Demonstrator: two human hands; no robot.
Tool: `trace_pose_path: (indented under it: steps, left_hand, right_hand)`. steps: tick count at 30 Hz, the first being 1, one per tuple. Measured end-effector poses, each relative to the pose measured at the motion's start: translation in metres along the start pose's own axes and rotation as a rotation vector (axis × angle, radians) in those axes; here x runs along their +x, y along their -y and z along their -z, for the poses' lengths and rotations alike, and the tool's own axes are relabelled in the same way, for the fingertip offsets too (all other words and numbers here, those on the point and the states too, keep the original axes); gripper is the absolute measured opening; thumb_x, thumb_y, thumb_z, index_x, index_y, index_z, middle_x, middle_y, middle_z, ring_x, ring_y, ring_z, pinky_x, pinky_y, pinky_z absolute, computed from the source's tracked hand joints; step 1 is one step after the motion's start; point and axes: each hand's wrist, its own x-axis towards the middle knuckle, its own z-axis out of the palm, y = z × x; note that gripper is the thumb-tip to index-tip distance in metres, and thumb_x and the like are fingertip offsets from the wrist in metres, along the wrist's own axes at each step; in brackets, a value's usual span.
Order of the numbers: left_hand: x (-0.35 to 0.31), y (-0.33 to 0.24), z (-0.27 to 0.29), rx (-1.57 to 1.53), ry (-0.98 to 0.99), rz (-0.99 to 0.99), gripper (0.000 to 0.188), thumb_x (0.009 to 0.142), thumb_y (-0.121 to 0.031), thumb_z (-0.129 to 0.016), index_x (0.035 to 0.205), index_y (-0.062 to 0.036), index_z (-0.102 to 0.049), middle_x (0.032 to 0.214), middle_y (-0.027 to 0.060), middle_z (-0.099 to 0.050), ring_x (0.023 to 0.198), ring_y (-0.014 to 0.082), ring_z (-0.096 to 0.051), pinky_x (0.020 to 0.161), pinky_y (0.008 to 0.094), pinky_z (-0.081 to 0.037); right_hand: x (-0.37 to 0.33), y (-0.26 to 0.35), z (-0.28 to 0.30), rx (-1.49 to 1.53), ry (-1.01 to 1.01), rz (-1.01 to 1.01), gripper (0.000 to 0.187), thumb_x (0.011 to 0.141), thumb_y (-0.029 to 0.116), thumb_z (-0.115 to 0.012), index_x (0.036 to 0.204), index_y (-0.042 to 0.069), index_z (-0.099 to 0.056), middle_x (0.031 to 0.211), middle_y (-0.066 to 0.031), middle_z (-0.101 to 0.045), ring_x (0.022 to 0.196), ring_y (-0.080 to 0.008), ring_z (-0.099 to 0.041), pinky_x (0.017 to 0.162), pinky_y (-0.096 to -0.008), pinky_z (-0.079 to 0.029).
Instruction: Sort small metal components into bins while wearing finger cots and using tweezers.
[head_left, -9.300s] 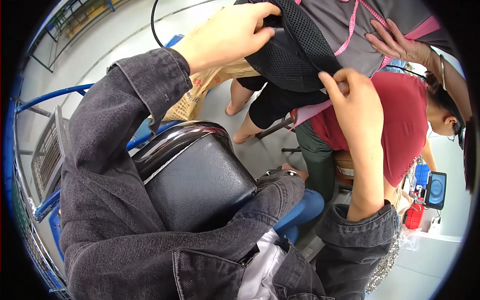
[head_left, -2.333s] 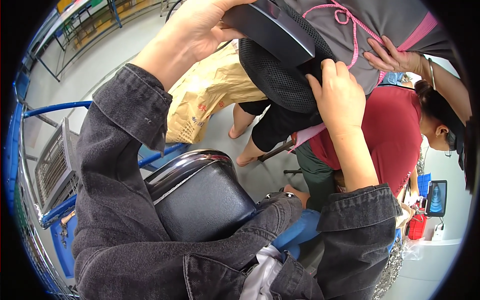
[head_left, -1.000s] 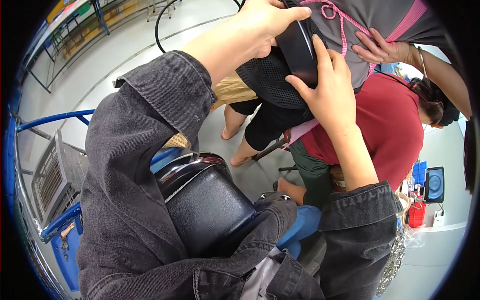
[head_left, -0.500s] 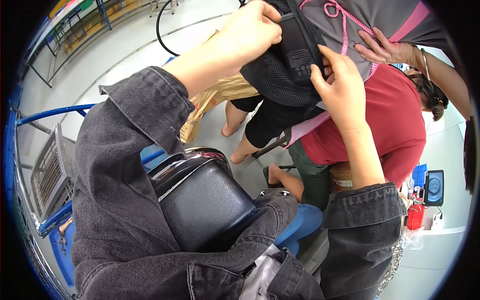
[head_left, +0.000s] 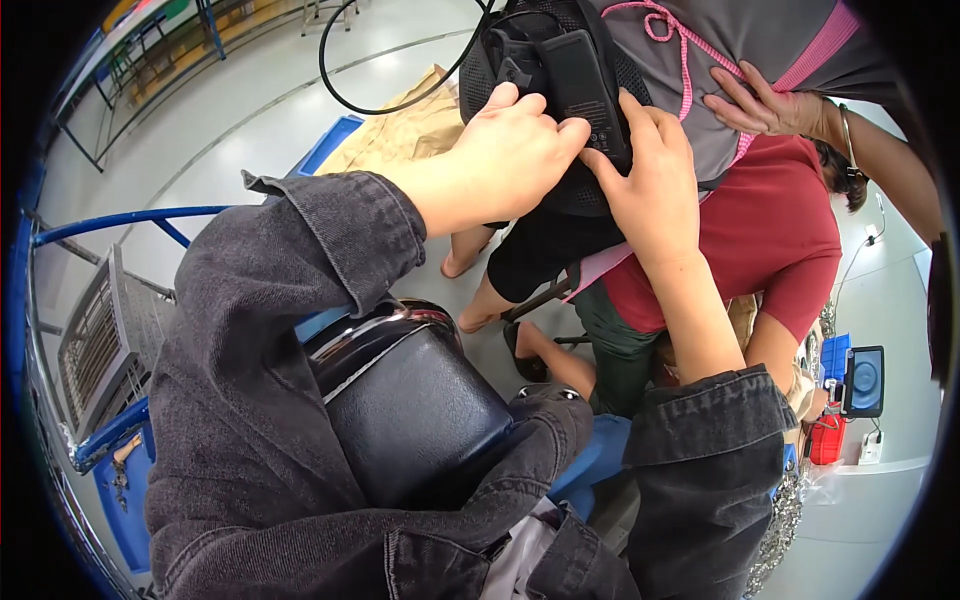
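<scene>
A flat black rectangular device (head_left: 576,75) with a printed label rests in a black mesh pouch (head_left: 630,78), which hangs against a standing person's grey garment with pink trim (head_left: 655,75). Curled over the pouch's lower left is my left hand (head_left: 510,155); its fingers are closed, and what they pinch is hidden. My right hand (head_left: 655,180) grips the lower right edge of the device, thumb below and fingers along its side. A smaller black part (head_left: 515,60) sits beside the device. From the top of the pouch a black cable (head_left: 325,75) loops out left.
Another person's hand (head_left: 750,100) presses on the grey garment at the right. Behind it, a person in a red shirt (head_left: 750,220) bends over. A black padded stool (head_left: 410,410) stands below my arms. Blue metal rails (head_left: 130,228) run along the left.
My left hand has moved down from the pouch's top edge to its lower left, uncovering the smaller black part. My right hand has shifted slightly left along the device.
</scene>
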Motion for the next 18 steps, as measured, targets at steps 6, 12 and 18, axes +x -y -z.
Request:
trace_pose_path:
  steps: [6,12,18]
  left_hand:
    - [-0.006,0.008,0.005,-0.067,0.131,0.041,0.015,0.075,-0.007,-0.059,0.089,-0.0052,-0.065,0.091,0.0100,-0.066,0.088,0.0268,-0.057,0.091,0.0423,-0.037]
    - [-0.015,0.025,-0.001,-0.416,-0.117,-0.060,0.011,0.077,-0.010,-0.065,0.087,-0.0067,-0.064,0.094,0.0046,-0.065,0.092,0.0218,-0.055,0.085,0.0321,-0.044]
    - [-0.021,0.031,0.005,-0.252,-0.210,-0.066,0.013,0.077,-0.013,-0.064,0.090,-0.0103,-0.065,0.105,0.0054,-0.063,0.098,0.0255,-0.054,0.090,0.0371,-0.042]
  right_hand:
    - [0.010,0.004,0.000,0.029,0.046,-0.044,0.062,0.073,0.015,-0.074,0.130,0.004,-0.052,0.113,-0.0138,-0.053,0.096,-0.0308,-0.057,0.085,-0.0391,-0.049]
    - [0.025,0.012,0.016,0.072,0.174,-0.114,0.064,0.075,0.011,-0.074,0.134,0.008,-0.049,0.100,-0.0104,-0.058,0.090,-0.0215,-0.058,0.081,-0.0298,-0.048]
    - [0.024,0.013,0.026,0.567,0.523,-0.374,0.057,0.080,0.005,-0.071,0.133,0.004,-0.049,0.087,-0.0040,-0.056,0.077,-0.0103,-0.053,0.071,-0.0203,-0.044]
